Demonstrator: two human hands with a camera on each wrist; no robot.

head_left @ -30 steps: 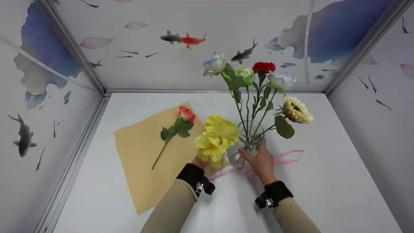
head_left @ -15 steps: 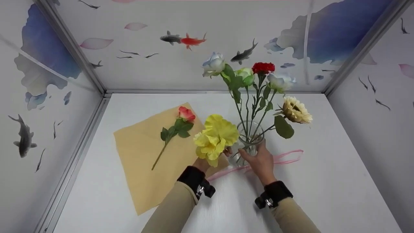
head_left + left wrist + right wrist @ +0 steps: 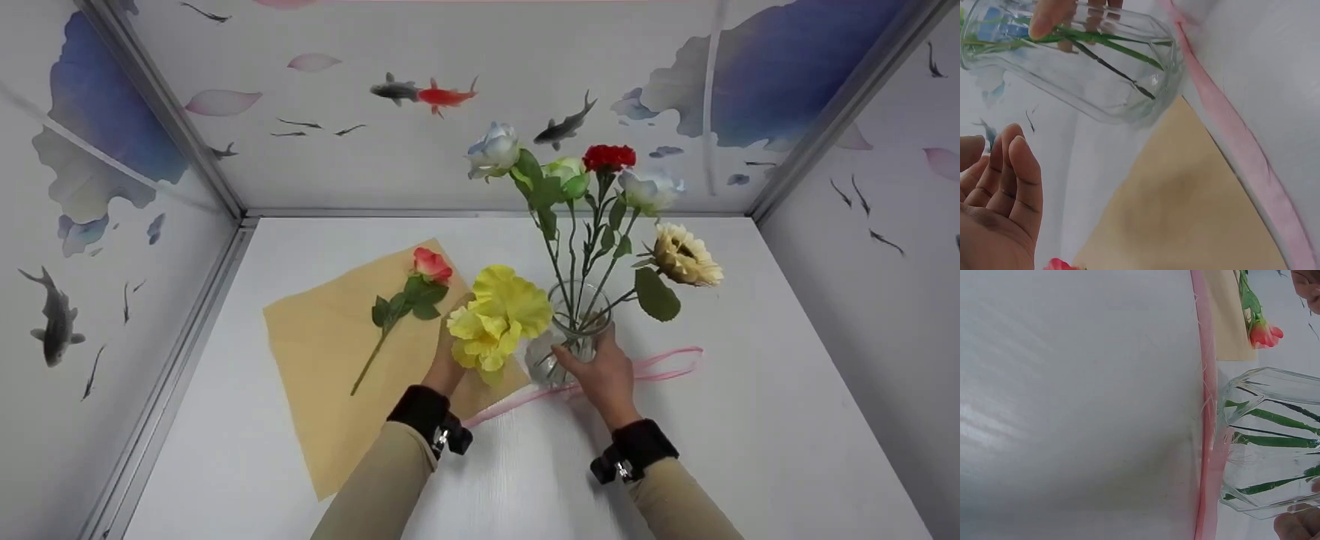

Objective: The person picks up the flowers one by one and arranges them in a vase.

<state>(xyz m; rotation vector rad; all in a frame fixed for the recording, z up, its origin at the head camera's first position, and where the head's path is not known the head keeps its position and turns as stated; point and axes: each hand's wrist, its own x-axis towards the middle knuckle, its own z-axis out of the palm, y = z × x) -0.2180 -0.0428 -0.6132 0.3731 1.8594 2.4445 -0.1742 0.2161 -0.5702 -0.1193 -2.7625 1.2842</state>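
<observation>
My right hand (image 3: 609, 373) grips the side of a clear glass vase (image 3: 541, 361). Several artificial flowers stand in it, among them a red carnation (image 3: 609, 158), pale blue roses (image 3: 493, 152) and a cream sunflower (image 3: 686, 255) leaning right. A large yellow flower (image 3: 499, 319) droops over the vase's left side. Partly hidden behind that bloom is my left hand (image 3: 447, 358). In the left wrist view, the left hand (image 3: 1002, 205) has loosely bent fingers with nothing between them, apart from the vase (image 3: 1061, 79), where green stems show through the glass.
A coral-pink rose (image 3: 433, 266) with leaves lies on a sheet of brown kraft paper (image 3: 322, 375) at the left. A pink ribbon (image 3: 667, 367) runs across the white table (image 3: 757, 442) beneath the vase. Printed panels with metal edges enclose the back and sides.
My left hand has moved left, away from the vase, to the left side of the yellow flower. My right hand and the vase have stayed in place.
</observation>
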